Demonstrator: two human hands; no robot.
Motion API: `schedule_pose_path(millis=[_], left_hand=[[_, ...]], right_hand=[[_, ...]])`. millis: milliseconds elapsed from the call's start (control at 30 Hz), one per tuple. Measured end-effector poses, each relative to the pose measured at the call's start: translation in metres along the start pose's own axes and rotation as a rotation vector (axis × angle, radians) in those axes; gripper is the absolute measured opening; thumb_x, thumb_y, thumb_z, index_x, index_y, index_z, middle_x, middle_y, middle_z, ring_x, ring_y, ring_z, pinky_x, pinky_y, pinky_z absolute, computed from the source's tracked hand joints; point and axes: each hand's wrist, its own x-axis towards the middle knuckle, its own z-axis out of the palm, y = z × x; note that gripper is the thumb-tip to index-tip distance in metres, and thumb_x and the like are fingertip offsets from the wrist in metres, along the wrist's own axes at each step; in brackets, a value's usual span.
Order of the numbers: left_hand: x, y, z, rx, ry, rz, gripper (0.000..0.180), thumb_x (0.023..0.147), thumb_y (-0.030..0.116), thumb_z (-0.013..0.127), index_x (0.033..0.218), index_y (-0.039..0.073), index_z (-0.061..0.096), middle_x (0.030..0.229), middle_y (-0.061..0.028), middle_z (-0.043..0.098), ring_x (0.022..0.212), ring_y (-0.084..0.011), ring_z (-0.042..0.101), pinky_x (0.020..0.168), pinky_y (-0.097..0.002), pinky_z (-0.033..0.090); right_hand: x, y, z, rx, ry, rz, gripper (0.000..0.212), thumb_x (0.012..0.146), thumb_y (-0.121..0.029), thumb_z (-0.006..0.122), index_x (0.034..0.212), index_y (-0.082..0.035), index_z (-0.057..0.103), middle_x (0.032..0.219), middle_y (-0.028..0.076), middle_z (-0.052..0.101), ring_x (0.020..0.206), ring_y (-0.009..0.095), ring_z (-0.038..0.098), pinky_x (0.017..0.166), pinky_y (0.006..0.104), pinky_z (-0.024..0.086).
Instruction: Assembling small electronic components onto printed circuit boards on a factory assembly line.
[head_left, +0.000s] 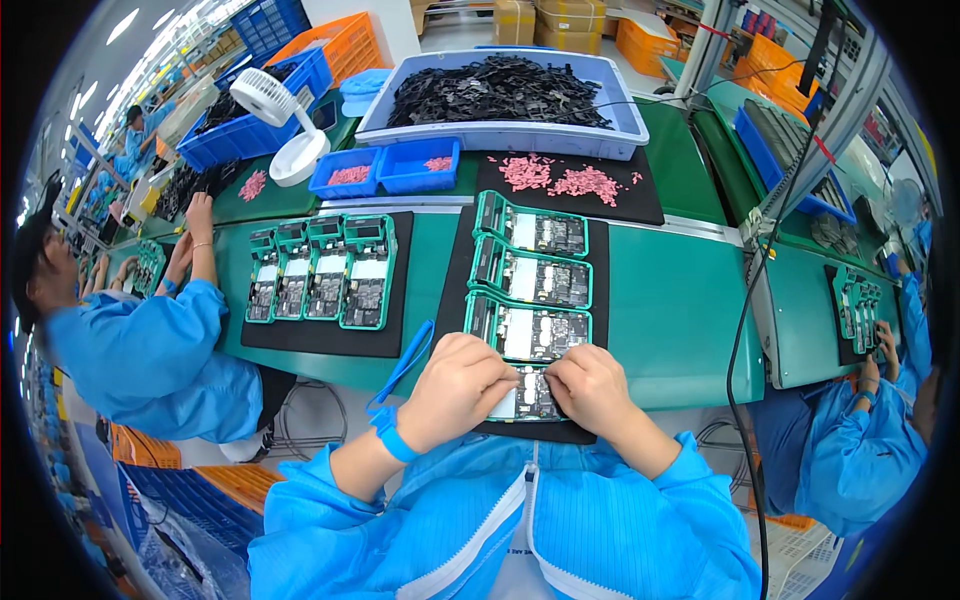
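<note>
The fingers (497, 380) of the left hand (452, 388) are bent and brought close together at the left part of the nearest green-rimmed case (533, 398), and the fingers (563, 375) of the right hand (592, 390) are set in a similar narrow pose at its right edge. Whether anything small is pinched by either hand cannot be told, since the tips are partly hidden. The nearest case is lain flat, circuit board up, just in front of the person's body, and its sides are partly covered by both hands. A blue wrist strap (392, 435) is worn on the left wrist.

Beyond the hands, three more green-rimmed cases (540, 282) are lined up in a column, their boards exposed. All four are carried by a black mat (452, 305) on the green desk (680, 300). Farther back, two heaps of pink pieces (587, 184) are spread on a dark sheet (640, 205), with two small blue bins (420, 182) placed to their left. Behind these, a large pale tub (620, 130) is filled with black parts (495, 90). To the left, four similar cases (322, 285) are arranged side by side near a co-worker in a blue jacket (150, 350).
</note>
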Motion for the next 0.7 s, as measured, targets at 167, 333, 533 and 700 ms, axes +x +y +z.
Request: schedule_pose_path(millis=[167,333,533,700], left_hand=[[-0.018,0.003,-0.010,-0.022,0.117,-0.050,0.012,0.067,0.006,0.076,0.076,0.007,0.069,0.074,-0.0033,0.062,0.075,-0.0214,0.058,0.073,-0.0347,0.043],[-0.027,0.004,-0.022,-0.020,0.174,-0.052,0.012,0.067,0.005,0.076,0.076,0.007,0.069,0.074,-0.0034,0.062,0.074,-0.0216,0.058,0.072,-0.0348,0.043],[-0.031,0.000,-0.037,-0.031,0.217,-0.065,0.010,0.068,0.006,0.074,0.075,0.005,0.067,0.074,-0.0036,0.061,0.076,-0.0213,0.059,0.074,-0.0359,0.043],[-0.033,-0.008,-0.035,-0.068,0.250,-0.086,0.010,0.069,0.006,0.074,0.075,0.005,0.067,0.075,-0.0040,0.061,0.075,-0.0218,0.058,0.074,-0.0360,0.043]], right_hand=[[0.001,-0.004,0.004,-0.101,-0.004,-0.038,0.009,0.067,-0.007,0.069,0.071,-0.008,0.062,0.069,0.006,0.053,0.068,0.025,0.056,0.061,0.0366,0.045],[0.003,-0.008,0.006,-0.153,-0.003,-0.040,0.008,0.065,-0.006,0.068,0.068,-0.008,0.061,0.068,0.006,0.053,0.067,0.024,0.057,0.061,0.0359,0.046],[0.000,-0.008,0.004,-0.057,0.030,0.052,0.009,0.065,-0.004,0.070,0.069,-0.007,0.064,0.069,0.006,0.057,0.066,0.026,0.058,0.060,0.0368,0.047],[0.001,-0.013,0.004,-0.099,0.027,0.080,0.009,0.064,-0.004,0.072,0.069,-0.006,0.064,0.067,0.006,0.056,0.065,0.026,0.058,0.058,0.0370,0.047]])
